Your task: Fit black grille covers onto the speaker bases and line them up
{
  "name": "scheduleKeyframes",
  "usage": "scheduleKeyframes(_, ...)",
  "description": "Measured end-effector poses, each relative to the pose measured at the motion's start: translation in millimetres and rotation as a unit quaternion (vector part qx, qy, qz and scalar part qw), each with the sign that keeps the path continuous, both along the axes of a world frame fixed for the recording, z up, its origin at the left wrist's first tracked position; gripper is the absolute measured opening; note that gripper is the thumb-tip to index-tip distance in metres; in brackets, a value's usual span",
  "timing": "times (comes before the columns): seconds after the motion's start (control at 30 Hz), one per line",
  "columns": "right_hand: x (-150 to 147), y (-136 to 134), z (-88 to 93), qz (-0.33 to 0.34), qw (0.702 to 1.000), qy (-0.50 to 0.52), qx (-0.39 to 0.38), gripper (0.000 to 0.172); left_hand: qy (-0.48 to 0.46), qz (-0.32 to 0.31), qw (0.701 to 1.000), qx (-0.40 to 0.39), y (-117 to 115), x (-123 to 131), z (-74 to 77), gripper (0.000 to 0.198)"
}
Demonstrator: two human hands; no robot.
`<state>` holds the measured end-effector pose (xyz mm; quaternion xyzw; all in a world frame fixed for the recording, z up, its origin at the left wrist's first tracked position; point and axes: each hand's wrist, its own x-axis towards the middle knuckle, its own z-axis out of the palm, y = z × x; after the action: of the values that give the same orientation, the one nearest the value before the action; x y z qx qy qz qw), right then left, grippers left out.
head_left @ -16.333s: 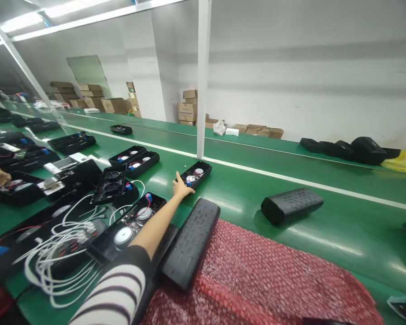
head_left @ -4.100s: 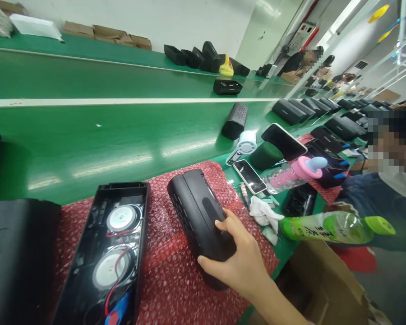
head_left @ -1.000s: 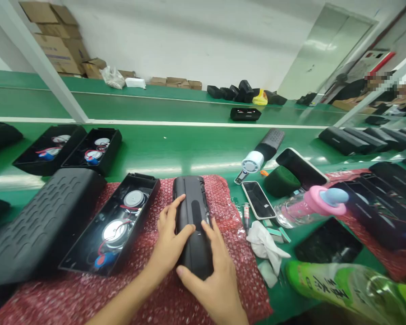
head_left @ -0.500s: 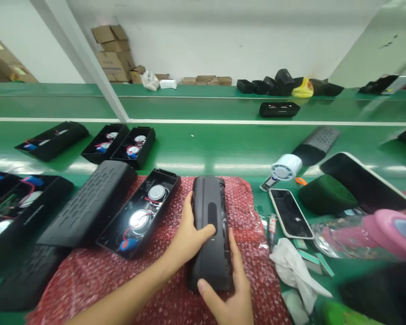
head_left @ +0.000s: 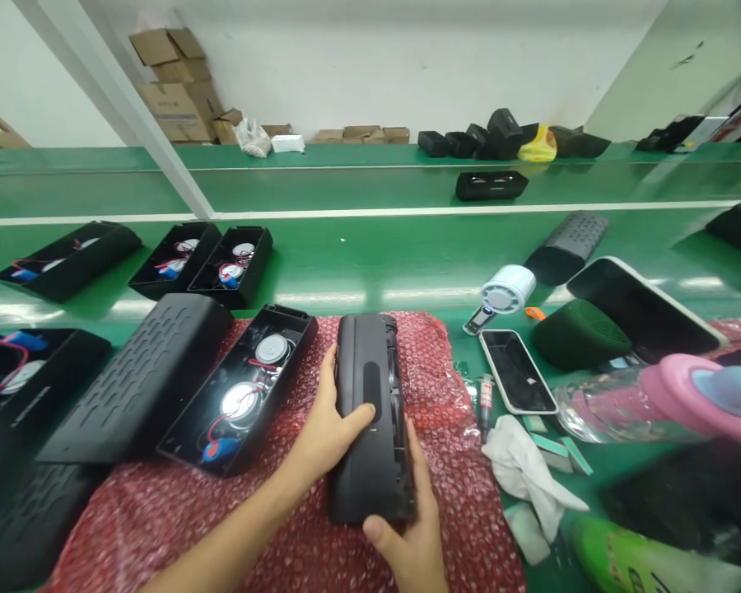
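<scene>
Gripping a long black case on the right half of the red wrap, a person is using both hands. The left hand is curling around the case's left side, its thumb pressing on the top; the right hand is cupping the right side, its thumb lying near the closest end.

The case is probably going to be feeling stiff and moderately light, its smooth plastic perhaps slipping a little under dry fingers. The two long walls are offering the surest hold; the right edge, showing dark gaps, is looking more delicate and is likely calling for lighter pressure.

A rounded oblong recess is marking the satin top. The wrap, soft and blistered with bubbles, is cushioning everything on it. Left of the case, still on the wrap, an open tray is showing glossy black walls, white metal discs and thin red wires. Across the wrap's left edge a matte cover is lying, dimpled with rows of ovals. Beyond the wrap's right edge a crumpled white cloth is spreading.
</scene>
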<state>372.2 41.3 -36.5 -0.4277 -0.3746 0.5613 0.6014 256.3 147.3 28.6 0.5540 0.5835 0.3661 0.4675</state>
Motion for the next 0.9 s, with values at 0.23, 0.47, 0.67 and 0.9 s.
scheduleKeyframes(0.23,-3.4,-2.0,-8.6,-0.011,1.000,0.017,-0.005,0.103,-0.016,0.001,1.000,-0.013,-0.8,-1.4,1.1,0.092)
scheduleKeyframes(0.47,-11.2,-5.6,-19.6,-0.044,0.999,-0.007,-0.017,0.111,-0.049,0.008,0.998,-0.049,-4.7,-1.0,4.9,0.090)
scheduleKeyframes(0.67,-15.2,-13.7,-16.7,-0.082,0.990,-0.109,-0.034,0.120,-0.056,0.017,0.996,-0.060,-2.4,0.5,8.2,0.092)
scheduleKeyframes(0.9,2.7,-18.7,-19.8,-0.097,0.965,-0.196,-0.148,0.063,-0.024,0.019,0.997,-0.066,0.5,2.9,13.5,0.088)
